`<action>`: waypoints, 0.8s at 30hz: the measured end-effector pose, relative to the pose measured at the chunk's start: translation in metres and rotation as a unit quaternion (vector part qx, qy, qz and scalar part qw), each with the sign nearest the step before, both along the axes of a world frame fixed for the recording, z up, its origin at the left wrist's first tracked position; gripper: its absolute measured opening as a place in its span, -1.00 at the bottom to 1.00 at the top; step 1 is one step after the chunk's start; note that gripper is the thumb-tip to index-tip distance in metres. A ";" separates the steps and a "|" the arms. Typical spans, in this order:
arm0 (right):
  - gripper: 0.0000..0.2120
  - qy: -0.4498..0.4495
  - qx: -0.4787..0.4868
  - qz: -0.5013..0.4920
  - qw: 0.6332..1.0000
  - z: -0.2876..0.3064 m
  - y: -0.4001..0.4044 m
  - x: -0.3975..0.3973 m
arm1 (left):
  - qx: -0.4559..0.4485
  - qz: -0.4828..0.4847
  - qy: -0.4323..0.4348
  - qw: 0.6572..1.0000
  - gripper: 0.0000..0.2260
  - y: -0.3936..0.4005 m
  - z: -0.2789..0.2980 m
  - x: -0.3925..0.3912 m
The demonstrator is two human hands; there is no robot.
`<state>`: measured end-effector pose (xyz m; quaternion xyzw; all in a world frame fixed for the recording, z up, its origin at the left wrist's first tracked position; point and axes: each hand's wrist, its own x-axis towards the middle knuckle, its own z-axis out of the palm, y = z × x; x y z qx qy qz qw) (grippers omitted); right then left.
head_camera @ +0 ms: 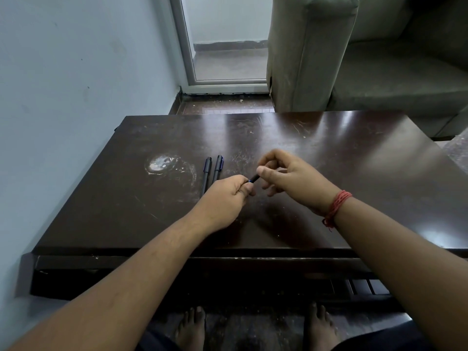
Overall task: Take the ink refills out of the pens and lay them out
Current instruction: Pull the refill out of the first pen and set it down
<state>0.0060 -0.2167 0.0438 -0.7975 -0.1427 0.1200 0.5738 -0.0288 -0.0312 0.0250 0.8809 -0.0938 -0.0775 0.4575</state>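
Note:
Over the middle of the dark wooden table (pixel 316 153) both hands hold one dark pen (pixel 254 179). My left hand (pixel 225 196) grips its near end in curled fingers. My right hand (pixel 288 173) pinches its far end between thumb and fingers. Only a short piece of the pen with a blue ring shows between the hands. Two more dark pens lie side by side just left of the hands: one pen (pixel 206 173) on the left, and a pen with a blue clip (pixel 217 168) on the right, its near end hidden behind my left hand.
A whitish round stain (pixel 160 164) marks the table at the left. A pale wall runs close along the left side. A grey sofa (pixel 329 59) stands beyond the table's far edge, next to a glass door (pixel 222 39). My bare feet show below the near edge.

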 end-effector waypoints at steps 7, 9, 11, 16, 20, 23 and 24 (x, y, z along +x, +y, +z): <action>-0.85 0.023 0.025 0.017 0.999 0.002 0.003 -0.001 | 0.029 -0.007 -0.014 0.999 -0.77 -0.003 0.000 -0.001; -0.83 0.041 0.063 0.004 0.997 0.002 0.004 -0.002 | 0.028 -0.001 -0.018 0.999 -0.76 -0.001 -0.001 0.000; -0.84 0.045 0.051 -0.016 0.998 -0.001 0.007 -0.003 | 0.030 -0.001 -0.023 0.999 -0.75 -0.002 -0.001 -0.002; -0.92 0.030 0.015 0.001 0.999 -0.003 0.009 -0.003 | 0.023 -0.013 -0.015 1.000 -0.78 -0.005 -0.001 -0.002; -0.97 0.009 0.030 0.011 0.999 0.000 0.006 -0.003 | 0.019 -0.016 -0.019 1.000 -0.79 -0.005 0.002 -0.001; -0.92 -0.008 0.027 0.018 0.999 0.002 0.006 -0.003 | 0.018 -0.017 -0.017 1.000 -0.78 -0.005 0.003 -0.002; -0.90 -0.011 0.026 0.022 0.999 0.002 0.006 -0.003 | 0.021 -0.018 -0.016 0.999 -0.78 -0.005 0.004 -0.002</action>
